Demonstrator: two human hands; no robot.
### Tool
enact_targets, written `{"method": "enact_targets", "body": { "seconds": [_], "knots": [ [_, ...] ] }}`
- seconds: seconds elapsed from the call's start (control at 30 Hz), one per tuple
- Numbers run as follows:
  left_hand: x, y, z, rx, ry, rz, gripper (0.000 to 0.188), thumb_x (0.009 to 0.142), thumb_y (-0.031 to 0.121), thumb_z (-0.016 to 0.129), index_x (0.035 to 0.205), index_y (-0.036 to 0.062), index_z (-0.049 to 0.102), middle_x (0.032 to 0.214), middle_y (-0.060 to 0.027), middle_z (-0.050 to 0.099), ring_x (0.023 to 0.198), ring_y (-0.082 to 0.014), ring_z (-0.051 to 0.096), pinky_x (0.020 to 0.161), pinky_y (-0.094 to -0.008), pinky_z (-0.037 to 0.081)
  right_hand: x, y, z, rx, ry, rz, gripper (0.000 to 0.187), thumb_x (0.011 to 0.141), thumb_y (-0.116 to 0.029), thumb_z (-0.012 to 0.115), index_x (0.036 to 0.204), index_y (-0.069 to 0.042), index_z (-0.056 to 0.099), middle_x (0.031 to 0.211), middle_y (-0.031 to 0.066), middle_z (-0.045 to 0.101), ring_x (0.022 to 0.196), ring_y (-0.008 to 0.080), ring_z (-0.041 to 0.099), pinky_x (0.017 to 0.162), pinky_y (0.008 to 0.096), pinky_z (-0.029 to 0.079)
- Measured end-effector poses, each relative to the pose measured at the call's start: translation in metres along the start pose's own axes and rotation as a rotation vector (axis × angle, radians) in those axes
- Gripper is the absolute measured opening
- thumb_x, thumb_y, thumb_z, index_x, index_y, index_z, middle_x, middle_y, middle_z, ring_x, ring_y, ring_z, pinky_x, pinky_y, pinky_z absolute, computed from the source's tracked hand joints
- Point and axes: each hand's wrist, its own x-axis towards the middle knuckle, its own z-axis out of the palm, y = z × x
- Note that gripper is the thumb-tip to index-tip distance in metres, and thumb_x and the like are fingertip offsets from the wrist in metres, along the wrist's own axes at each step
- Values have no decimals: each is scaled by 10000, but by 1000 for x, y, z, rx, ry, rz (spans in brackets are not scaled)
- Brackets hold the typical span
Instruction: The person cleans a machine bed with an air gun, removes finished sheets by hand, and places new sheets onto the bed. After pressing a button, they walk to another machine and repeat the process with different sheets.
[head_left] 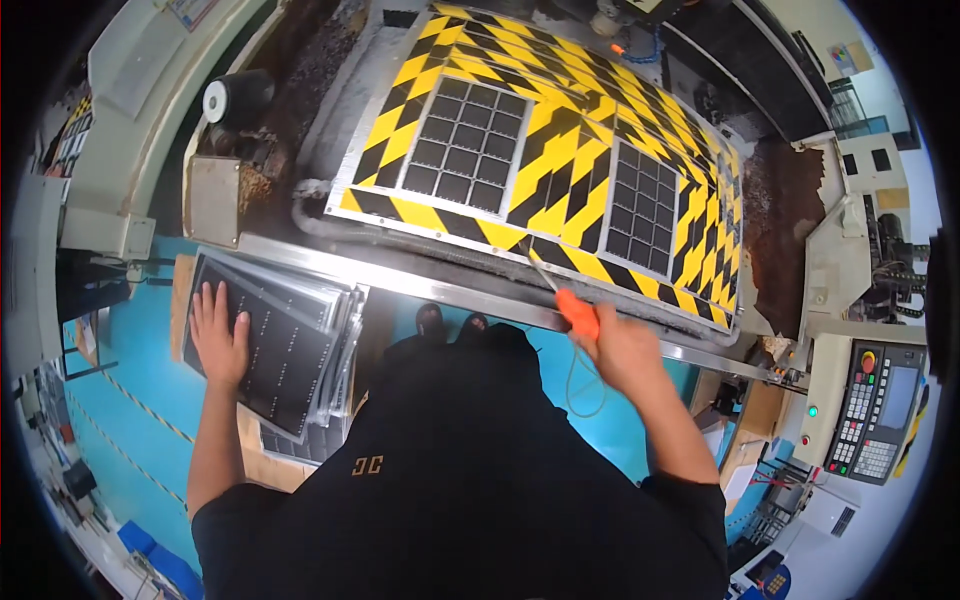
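Note:
My left hand [219, 338] lies flat with fingers spread on a stack of dark sheets [275, 365] with pale edges and rows of small marks. In my right hand [622, 345] is an orange-handled tool [576, 312] with a thin shaft; its exact kind is unclear. A thin loop hangs below its handle. The shaft points at the front edge of a yellow-and-black striped plate [560, 215]; whether it touches cannot be told. Set in that plate are a left dark gridded panel [470, 146] and a right dark gridded panel [640, 207].
A metal rail [400, 283] runs along the machine's front, between me and the plate. The sheet stack rests on a wooden surface [270, 462] at left. To the right stands a control panel [875, 410] with buttons. A white-ended cylinder [238, 97] sits at the machine's left.

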Motion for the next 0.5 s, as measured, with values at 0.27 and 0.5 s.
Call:
{"method": "enact_targets", "body": {
  "seconds": [0.27,0.5],
  "knots": [
    [-3,-2,-3,-34,2,-48,612,941,391,525,1493,165,387,1585,-115,291,1478,-334,210,1191,-499,130,86,-22,-7,193,38,48,451,925,-476,594,1075,-53,547,870,254,670,869,454,645,729,519,491],
    [-2,2,-7,-33,-2,-65,606,938,395,526,1483,161,403,1576,-123,306,1470,-342,225,1188,-500,138,124,-92,-7,198,-85,6,531,936,-514,551,1146,-26,550,1033,250,673,979,429,641,853,491,495]
  ]
}}
